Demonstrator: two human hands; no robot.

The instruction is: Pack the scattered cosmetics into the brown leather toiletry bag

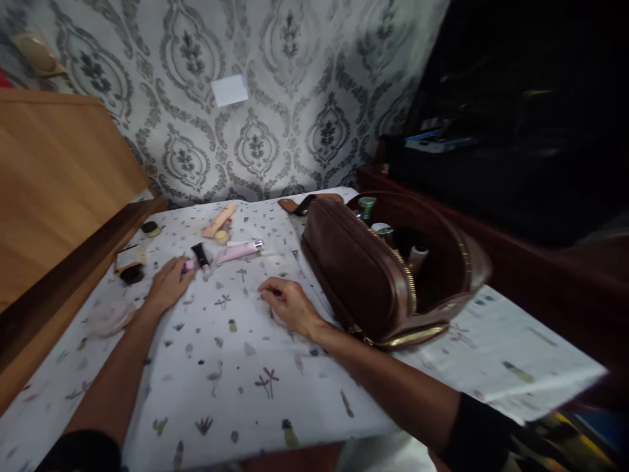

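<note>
On the left of the table, my left hand (170, 285) rests with its fingers together at a small purple-pink item (189, 265), partly hidden by the fingertips. Just beyond it lie a short black tube (200, 255) and a pale pink squeeze tube (240, 251) with a silvery cap. My right hand (289, 305) hovers or rests near the middle, its fingers loosely curled and nothing visible in them. Beside it stands a brown leather toiletry bag (351, 262), unzipped and with its lid back. Inside are a green-capped container (366, 207) and a pale bottle (417, 255).
A peach tube (219, 219), a small yellowish jar (221, 237) and a dark-lidded round jar (150, 228) lie farther back. Left are an opened compact (131, 265) and a pink round pouch or puff (111, 319). A wooden panel (63, 190) borders the patterned tablecloth (221, 406).
</note>
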